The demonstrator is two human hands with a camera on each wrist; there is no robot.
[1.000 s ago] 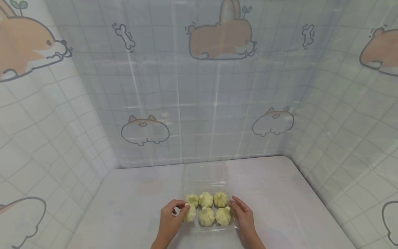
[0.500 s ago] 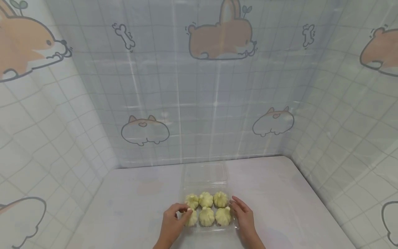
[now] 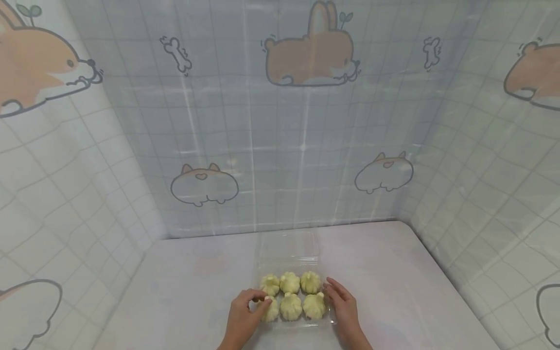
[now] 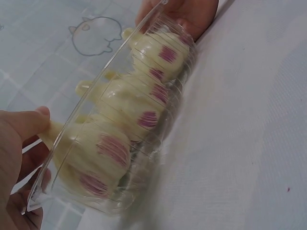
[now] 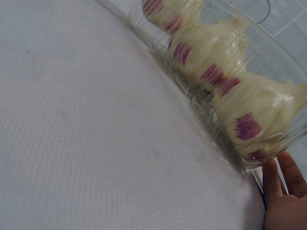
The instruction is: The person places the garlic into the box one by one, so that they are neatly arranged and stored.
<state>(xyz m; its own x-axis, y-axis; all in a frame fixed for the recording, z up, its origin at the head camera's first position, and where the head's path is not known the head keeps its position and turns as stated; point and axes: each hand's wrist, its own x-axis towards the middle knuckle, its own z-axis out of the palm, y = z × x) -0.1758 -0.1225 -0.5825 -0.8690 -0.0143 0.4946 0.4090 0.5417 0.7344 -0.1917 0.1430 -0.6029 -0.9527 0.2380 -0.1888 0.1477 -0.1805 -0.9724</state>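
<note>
Several pale garlic bulbs with purple patches sit in two rows inside a clear plastic clamshell container. With thumb and fingers, my left hand pinches the stem of the near-left garlic bulb, which is down inside the container. The left wrist view shows the thumb on that bulb's stem at the container's rim. On the other side, my right hand rests its extended fingers against the container's right wall; in the right wrist view its fingertips touch the wall beside the near-right bulb.
The container's clear lid lies folded back behind the bulbs. A pale cloth-like cover spreads over the table. Grid-patterned curtains with cartoon animals enclose the back and both sides.
My left hand has shifted slightly right and toward me, bringing the near-left garlic bulb in line with its row. The right hand stays at the container's side.
</note>
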